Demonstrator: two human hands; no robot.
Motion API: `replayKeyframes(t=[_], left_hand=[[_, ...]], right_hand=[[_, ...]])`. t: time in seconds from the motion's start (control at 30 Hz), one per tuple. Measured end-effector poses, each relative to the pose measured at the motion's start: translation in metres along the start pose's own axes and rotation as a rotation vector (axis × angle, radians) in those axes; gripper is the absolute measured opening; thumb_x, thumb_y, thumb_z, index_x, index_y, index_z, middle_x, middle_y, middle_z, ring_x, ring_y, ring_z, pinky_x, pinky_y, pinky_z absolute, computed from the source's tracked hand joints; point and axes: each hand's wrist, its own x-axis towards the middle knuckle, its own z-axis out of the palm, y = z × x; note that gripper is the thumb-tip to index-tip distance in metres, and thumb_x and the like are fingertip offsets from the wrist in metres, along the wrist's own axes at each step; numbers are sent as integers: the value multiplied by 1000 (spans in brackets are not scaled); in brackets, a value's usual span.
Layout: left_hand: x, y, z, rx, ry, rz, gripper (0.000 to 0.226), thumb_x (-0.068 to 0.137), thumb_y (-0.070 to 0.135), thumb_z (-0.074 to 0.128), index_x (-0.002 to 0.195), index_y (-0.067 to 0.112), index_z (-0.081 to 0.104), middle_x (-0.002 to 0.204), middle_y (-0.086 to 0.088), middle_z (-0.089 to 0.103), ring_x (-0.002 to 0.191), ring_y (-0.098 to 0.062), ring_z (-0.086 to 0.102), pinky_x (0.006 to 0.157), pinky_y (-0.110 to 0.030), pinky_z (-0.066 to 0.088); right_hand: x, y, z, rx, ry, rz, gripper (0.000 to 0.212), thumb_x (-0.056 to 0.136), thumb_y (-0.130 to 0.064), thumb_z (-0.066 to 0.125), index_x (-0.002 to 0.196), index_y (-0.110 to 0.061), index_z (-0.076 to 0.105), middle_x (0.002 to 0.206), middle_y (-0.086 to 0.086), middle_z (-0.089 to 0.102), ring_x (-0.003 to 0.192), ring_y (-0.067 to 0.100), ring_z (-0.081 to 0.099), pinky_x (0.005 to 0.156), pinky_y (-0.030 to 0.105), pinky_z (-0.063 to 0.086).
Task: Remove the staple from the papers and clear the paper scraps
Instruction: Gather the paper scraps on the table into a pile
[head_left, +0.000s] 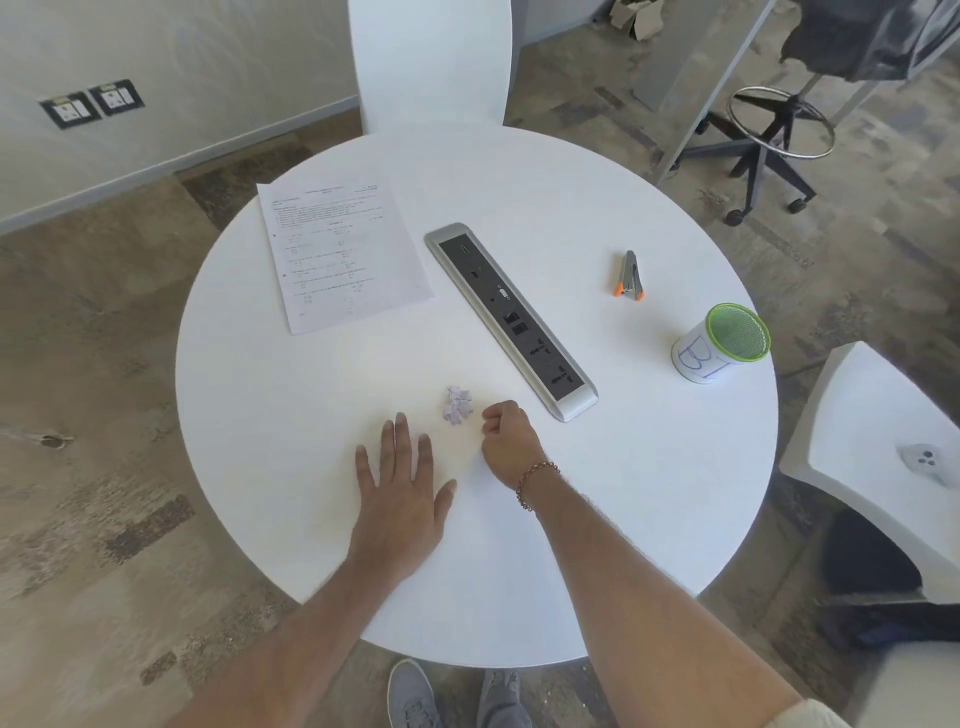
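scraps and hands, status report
Left hand flat on table. Right hand fisted beside paper scraps, contents unseen. Papers far left, path clear.

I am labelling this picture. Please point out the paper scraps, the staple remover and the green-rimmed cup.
paper scraps (457, 406), head view, middle of pile
staple remover (629, 276), head view, grey body
green-rimmed cup (696, 358), head view, white side wall
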Motion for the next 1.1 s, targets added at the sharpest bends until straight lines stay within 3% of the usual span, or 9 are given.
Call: replayKeyframes(t=[0.2,0.3,0.4,0.53,0.67,0.77,0.87,0.97,1.1], left_hand=[[18,13,-3,2,-36,-55,67,101,52,21,155,14,31,164,-27,14,151,-41,19,109,-76,17],[24,18,-9,-12,-22,-89,66,101,53,21,158,21,24,165,-23,15,151,-39,23,109,-74,20],[22,14,-15,-24,13,-169,70,100,52,24,158,13,21,164,-23,19,150,-37,26,112,-68,22],[19,0,-16,-23,29,-258,79,96,56,26,155,4,26,162,-27,22,149,-42,25,112,-69,24],[25,-5,-15,-40,-82,-375,97,87,73,21,153,3,30,158,-31,27,149,-47,22,106,-76,24],[27,0,-17,-50,-138,-406,101,88,79,21,159,10,6,164,-29,4,153,-43,1,110,-75,15],[27,6,-29,-44,-152,-412,96,92,75,26,159,14,-5,165,-24,-6,153,-40,-7,114,-72,10],[28,10,-31,-68,-111,-410,89,95,70,25,159,13,2,166,-23,1,154,-39,-3,115,-70,10],[28,12,-35,-88,-37,-378,87,88,64,19,150,6,38,158,-26,32,149,-42,26,108,-74,24]], right_hand=[[2,3,1,5,-6,-11,44,82,1,43,123,-13,49,119,6,52,108,21,53,81,27,45],[3,4,6,1,58,-37,46,83,-3,51,128,-15,49,117,4,50,113,22,52,91,32,48],[8,2,10,-153,145,-204,53,84,-15,62,135,-17,48,130,5,40,123,22,38,96,29,41],[23,-14,7,-348,58,-367,71,82,-33,73,145,-29,41,149,5,23,131,26,24,102,35,41],[34,-26,12,-596,-50,-479,51,89,-31,65,138,-29,51,143,9,32,125,30,31,102,35,42],[35,-26,19,-633,-44,-542,25,92,-15,58,116,-21,63,128,7,40,115,29,36,92,34,48],[32,-26,21,-647,-43,-570,23,90,-2,52,104,-16,65,119,6,44,108,28,39,83,33,51],[31,-27,20,-678,-52,-597,32,84,8,48,101,-12,66,114,7,49,104,29,41,81,28,46],[34,-29,18,-668,-50,-591,38,82,11,46,105,-10,68,109,5,54,103,26,43,76,29,47]])
